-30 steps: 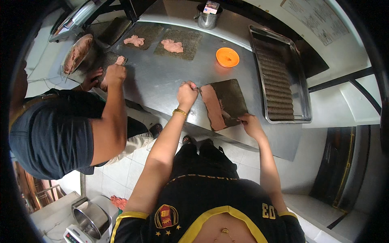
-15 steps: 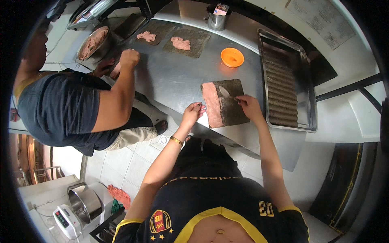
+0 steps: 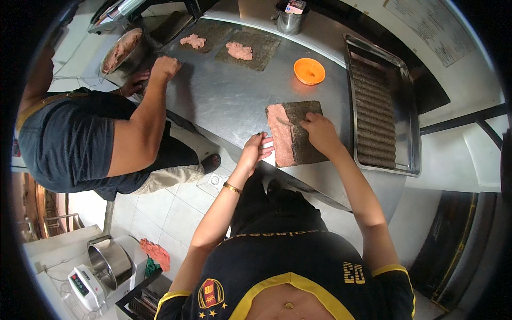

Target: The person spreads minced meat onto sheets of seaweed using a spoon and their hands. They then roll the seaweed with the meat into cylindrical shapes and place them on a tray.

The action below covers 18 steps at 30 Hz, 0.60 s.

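Note:
A dark seaweed sheet [image 3: 308, 133] lies on the steel table [image 3: 229, 96] in front of me, its left strip covered with pink paste [image 3: 279, 136]. My right hand [image 3: 319, 130] rests on the sheet and grips a small spreader whose tip [image 3: 282, 121] touches the paste. My left hand [image 3: 255, 151] presses the sheet's left edge with fingers spread, a gold bracelet on its wrist.
A steel tray [image 3: 408, 114] of dark rolls [image 3: 376, 112] sits to the right. An orange dish [image 3: 309, 71] and a metal cup [image 3: 290, 18] stand beyond. Two sheets with paste lumps [image 3: 239, 50] lie far left. A person in dark clothes [image 3: 80, 138] works at a paste bowl [image 3: 121, 50].
The view has swung left. My left hand dropped from the sheet's top corner to its lower left edge. My right hand moved up onto the sheet with the spreader.

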Available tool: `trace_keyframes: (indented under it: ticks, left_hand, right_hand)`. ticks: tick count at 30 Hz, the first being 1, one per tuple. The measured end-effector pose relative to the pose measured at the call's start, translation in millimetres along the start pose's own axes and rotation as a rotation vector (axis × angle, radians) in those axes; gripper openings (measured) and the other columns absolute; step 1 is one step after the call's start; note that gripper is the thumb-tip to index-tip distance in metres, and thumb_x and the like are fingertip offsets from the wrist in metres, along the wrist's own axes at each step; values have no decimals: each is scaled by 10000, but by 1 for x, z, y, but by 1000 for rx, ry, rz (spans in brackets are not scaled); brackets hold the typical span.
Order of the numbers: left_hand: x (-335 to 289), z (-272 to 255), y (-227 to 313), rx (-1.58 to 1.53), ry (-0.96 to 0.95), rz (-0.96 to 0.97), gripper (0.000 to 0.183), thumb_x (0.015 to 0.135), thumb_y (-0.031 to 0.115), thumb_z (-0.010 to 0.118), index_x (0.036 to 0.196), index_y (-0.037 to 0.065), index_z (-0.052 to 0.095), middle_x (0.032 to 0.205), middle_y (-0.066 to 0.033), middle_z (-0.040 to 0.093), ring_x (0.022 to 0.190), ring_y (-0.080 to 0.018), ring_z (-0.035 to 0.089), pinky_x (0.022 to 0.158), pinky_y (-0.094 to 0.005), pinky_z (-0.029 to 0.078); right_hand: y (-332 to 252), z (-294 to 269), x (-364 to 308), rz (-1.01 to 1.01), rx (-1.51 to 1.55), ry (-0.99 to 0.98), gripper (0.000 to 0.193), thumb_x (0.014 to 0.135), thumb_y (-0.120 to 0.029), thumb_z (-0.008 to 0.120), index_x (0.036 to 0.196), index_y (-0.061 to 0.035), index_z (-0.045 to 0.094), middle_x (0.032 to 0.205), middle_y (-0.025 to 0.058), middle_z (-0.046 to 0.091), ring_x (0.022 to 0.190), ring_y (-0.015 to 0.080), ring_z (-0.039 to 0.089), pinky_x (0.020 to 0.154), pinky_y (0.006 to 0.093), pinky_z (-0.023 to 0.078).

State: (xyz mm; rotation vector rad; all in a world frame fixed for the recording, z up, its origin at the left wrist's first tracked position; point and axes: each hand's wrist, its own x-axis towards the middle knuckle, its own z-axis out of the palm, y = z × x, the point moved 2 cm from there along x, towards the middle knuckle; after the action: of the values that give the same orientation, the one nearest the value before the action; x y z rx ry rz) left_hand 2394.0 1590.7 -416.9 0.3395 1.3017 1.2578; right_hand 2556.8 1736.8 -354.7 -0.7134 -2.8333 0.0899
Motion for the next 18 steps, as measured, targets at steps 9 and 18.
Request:
trace_keyframes:
  ticks: [9, 18]
  left_hand:
    - [-3, -1, -2, -23, -35, 15, 452, 984, 368, 316, 1273, 29, 396, 1226, -113, 541, 1040, -209, 577, 890, -318, 465]
    - [-12, -1, -5, -102, -47, -3, 432, 993, 357, 299, 1270, 42, 403, 1212, -113, 548, 1068, -195, 566, 895, -309, 467]
  right_hand:
    - [-2, -42, -32, -66, 243, -371, 285, 743, -39, 532, 982, -92, 679, 941, 126, 572, 939, 308, 570, 817, 407, 476]
    - [-21, -19, -10, -97, -1, -152, 191, 796, -78, 503, 910, -40, 651, 980, 122, 569, 967, 287, 565, 809, 400, 472]
